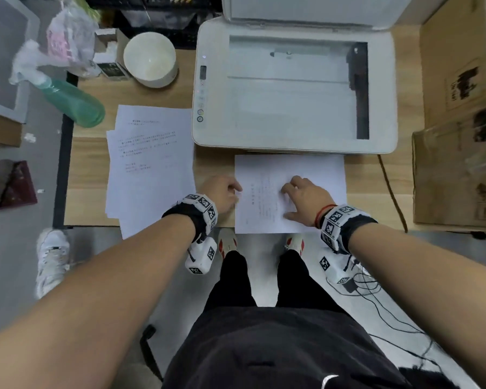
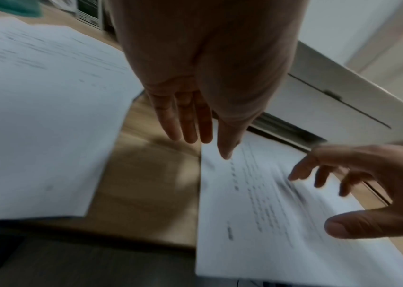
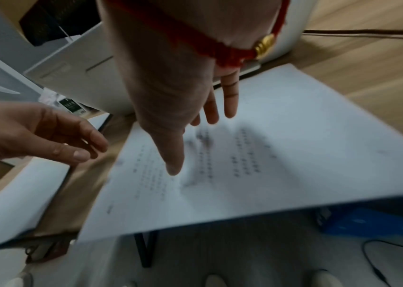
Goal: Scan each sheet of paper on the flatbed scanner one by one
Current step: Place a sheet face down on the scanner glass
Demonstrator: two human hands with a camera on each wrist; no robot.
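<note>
The white flatbed scanner (image 1: 293, 146) stands at the back of the wooden table, its lid (image 1: 306, 12) raised and its glass (image 1: 289, 108) bare. One printed sheet (image 1: 320, 172) lies in front of it, overhanging the table's near edge. My right hand (image 1: 303, 197) rests on this sheet (image 3: 294, 155) with fingers spread and relaxed. My left hand (image 1: 222, 192) is at the sheet's left edge, its fingers (image 2: 190, 120) straight, holding nothing. A stack of printed sheets (image 1: 149, 169) lies to the left of the scanner.
A white bowl (image 1: 149, 60) and a green spray bottle (image 1: 73, 102) sit at the back left. Cardboard boxes (image 1: 455, 164) line the table's right side. A dark cable (image 1: 390, 186) runs along the table right of the sheet.
</note>
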